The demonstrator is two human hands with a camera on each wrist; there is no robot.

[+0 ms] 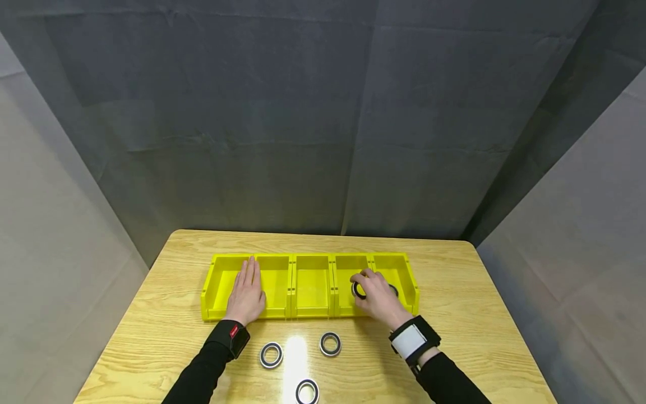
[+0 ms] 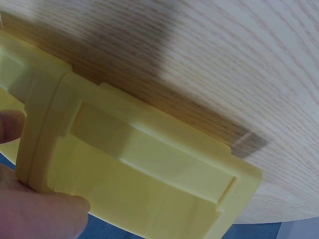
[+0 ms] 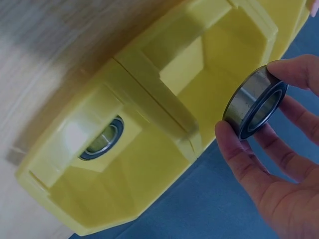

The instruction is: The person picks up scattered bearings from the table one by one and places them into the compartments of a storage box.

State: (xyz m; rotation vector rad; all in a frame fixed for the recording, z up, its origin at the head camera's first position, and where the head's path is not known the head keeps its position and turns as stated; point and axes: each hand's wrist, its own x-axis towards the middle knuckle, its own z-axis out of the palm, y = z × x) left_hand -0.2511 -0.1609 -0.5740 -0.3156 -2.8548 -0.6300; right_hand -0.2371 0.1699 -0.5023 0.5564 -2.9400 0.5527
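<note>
My right hand (image 1: 379,297) pinches a ball bearing (image 3: 256,102) between thumb and fingers, tilted, over the fourth compartment of a row of yellow bins (image 1: 313,312). Another bearing (image 3: 104,141) leans inside the rightmost compartment, partly hidden behind the hand in the head view. My left hand (image 1: 245,297) lies with straight fingers over the divider between the two leftmost compartments. In the left wrist view its thumb and a finger show on either side of that divider (image 2: 42,129).
Three more bearings lie on the wooden table in front of the bins: one at left (image 1: 271,355), one at right (image 1: 330,344), one near the bottom edge of the view (image 1: 307,391). Grey cloth (image 1: 282,123) hangs behind the table, with paler cloth at both sides.
</note>
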